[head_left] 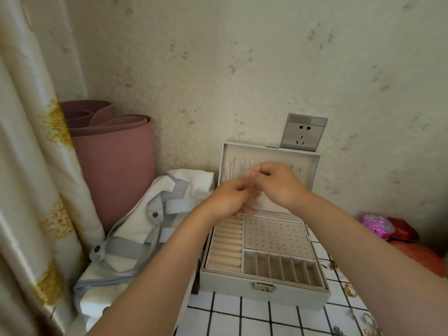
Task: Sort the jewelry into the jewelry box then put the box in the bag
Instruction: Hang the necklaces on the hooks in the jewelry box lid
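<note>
Pinching a thin piece of jewelry (252,169) up high, right in front of the open lid of the jewelry box (264,291). Held at the top end with the right hand (278,185) — a tight little pinch of thumb and finger. Lower down, nipped with the curled-in left hand (230,197) too, by the look of it, though a bit blurry there. Probably very light and floppy, so easy to tangle or drop. Best to hold both ends and go slow. More jewelry (350,292) out on the tiled table (254,316), to the right. Bag (135,229) lying just left of the box — not needed yet.
</note>
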Demonstrator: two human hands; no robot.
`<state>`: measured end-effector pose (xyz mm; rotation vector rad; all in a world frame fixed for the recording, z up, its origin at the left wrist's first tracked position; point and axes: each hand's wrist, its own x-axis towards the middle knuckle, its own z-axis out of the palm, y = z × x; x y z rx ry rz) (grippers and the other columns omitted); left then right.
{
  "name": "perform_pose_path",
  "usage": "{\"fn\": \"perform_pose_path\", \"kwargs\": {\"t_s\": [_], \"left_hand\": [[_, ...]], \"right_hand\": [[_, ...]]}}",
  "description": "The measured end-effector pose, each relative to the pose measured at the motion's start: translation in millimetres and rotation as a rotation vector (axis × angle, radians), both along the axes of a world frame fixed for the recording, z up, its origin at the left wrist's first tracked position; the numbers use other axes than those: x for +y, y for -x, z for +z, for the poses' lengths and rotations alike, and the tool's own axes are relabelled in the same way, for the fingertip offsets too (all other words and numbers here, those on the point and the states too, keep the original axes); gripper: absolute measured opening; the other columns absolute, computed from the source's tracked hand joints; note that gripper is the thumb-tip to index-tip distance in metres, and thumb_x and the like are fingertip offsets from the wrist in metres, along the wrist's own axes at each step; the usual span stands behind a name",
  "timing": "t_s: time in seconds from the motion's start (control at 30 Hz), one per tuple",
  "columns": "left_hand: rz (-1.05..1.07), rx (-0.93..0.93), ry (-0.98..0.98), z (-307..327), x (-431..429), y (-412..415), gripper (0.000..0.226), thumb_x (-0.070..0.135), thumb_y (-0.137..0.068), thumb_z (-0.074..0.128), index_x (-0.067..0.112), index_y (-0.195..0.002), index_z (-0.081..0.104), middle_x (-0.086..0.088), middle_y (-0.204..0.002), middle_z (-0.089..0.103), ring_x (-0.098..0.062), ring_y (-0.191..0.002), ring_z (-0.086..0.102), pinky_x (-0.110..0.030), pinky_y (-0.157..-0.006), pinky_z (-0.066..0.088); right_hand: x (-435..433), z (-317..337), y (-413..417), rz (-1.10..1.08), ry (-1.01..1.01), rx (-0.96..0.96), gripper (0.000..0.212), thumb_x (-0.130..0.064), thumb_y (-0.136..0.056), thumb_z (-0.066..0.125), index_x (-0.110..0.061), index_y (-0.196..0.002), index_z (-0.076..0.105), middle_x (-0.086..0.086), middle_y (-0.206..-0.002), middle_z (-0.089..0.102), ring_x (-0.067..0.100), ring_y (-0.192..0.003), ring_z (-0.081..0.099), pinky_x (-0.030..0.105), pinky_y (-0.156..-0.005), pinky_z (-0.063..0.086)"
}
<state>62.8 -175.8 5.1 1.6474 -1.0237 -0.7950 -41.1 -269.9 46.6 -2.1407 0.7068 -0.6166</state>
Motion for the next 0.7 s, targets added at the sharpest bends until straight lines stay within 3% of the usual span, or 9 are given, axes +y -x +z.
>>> {"fn": "perform_pose_path", "kwargs": {"t_s": [0.1, 0.2, 0.27, 0.33, 0.4, 0.5, 0.63, 0.7], "left_hand": [[0.048, -0.049, 0.027, 2.5, -1.6, 0.8, 0.021, 0.032, -0.099, 0.056, 0.017, -0.097, 0.071, 0.006, -0.094, 0.075, -0.012, -0.062, 0.066, -0.016, -0.054, 0.046], [0.096, -0.145, 0.052, 1.6, -1.5, -5.4, 0.021, 0.028, -0.096, 0.06, 0.012, -0.089, 0.072, 0.003, -0.084, 0.076, -0.012, -0.058, 0.065, -0.026, -0.07, 0.055], [0.13, -0.242, 0.058, 0.1, -1.6, -11.1, 0.018, 0.027, -0.093, 0.063, 0.016, -0.085, 0.074, 0.005, -0.08, 0.074, -0.01, -0.059, 0.066, -0.028, -0.073, 0.055], [0.159, -0.31, 0.06, -0.8, -1.9, -15.1, 0.013, 0.029, -0.09, 0.067, 0.021, -0.084, 0.075, 0.011, -0.073, 0.07, -0.006, -0.066, 0.064, -0.028, -0.075, 0.055], [0.156, -0.318, 0.065, -0.7, -2.5, -17.3, 0.01, 0.029, -0.088, 0.069, 0.025, -0.082, 0.075, 0.015, -0.073, 0.069, -0.002, -0.071, 0.063, -0.025, -0.074, 0.053], [0.121, -0.341, 0.077, 1.0, -0.9, -18.1, 0.012, 0.026, -0.088, 0.069, 0.027, -0.078, 0.076, 0.015, -0.075, 0.071, 0.002, -0.073, 0.064, -0.019, -0.073, 0.051], [0.076, -0.414, 0.091, 2.9, 2.7, -20.7, 0.013, 0.026, -0.091, 0.066, 0.027, -0.082, 0.075, 0.012, -0.079, 0.072, 0.005, -0.073, 0.063, -0.014, -0.069, 0.045], [0.091, -0.5, 0.086, 3.2, 2.5, -21.9, 0.011, 0.027, -0.091, 0.064, 0.025, -0.09, 0.075, 0.013, -0.085, 0.071, 0.002, -0.08, 0.062, -0.018, -0.073, 0.046]], "right_hand": [[-1.5, 0.0, 0.8, -0.017, -0.03, -0.023, 0.018, -0.023, -0.098, 0.061, -0.012, -0.091, 0.074, 0.012, -0.084, 0.075, 0.016, -0.076, 0.067, 0.032, -0.08, 0.052], [-1.6, -6.6, 1.7, -0.05, -0.028, 0.03, 0.024, -0.021, -0.1, 0.055, -0.008, -0.095, 0.074, 0.015, -0.093, 0.074, 0.025, -0.088, 0.068, 0.035, -0.084, 0.052], [-0.6, -15.0, 4.1, -0.045, -0.077, 0.141, 0.027, -0.012, -0.098, 0.05, -0.014, -0.083, 0.072, 0.004, -0.072, 0.068, 0.02, -0.065, 0.059, 0.027, -0.061, 0.049], [5.5, -23.3, 7.1, 0.038, -0.126, 0.254, 0.031, -0.002, -0.093, 0.048, -0.026, -0.091, 0.068, -0.013, -0.067, 0.056, 0.003, -0.058, 0.045, 0.016, -0.051, 0.035], [8.9, -33.4, 5.3, 0.12, -0.145, 0.251, 0.026, -0.005, -0.092, 0.057, -0.024, -0.106, 0.069, -0.015, -0.073, 0.056, -0.002, -0.064, 0.048, 0.014, -0.054, 0.036], [11.4, -43.6, 0.6, 0.108, -0.161, 0.136, 0.007, -0.02, -0.091, 0.07, -0.017, -0.096, 0.075, -0.007, -0.074, 0.065, -0.005, -0.058, 0.055, 0.009, -0.054, 0.042], [3.0, -47.8, -5.4, 0.014, -0.129, 0.109, 0.017, -0.019, -0.094, 0.065, -0.008, -0.087, 0.077, 0.0, -0.072, 0.071, -0.002, -0.05, 0.053, 0.022, -0.061, 0.045], [-3.3, -45.5, -6.8, -0.023, -0.061, 0.102, 0.022, -0.019, -0.095, 0.063, -0.009, -0.081, 0.077, -0.005, -0.063, 0.068, -0.003, -0.04, 0.047, 0.022, -0.055, 0.04]]}}
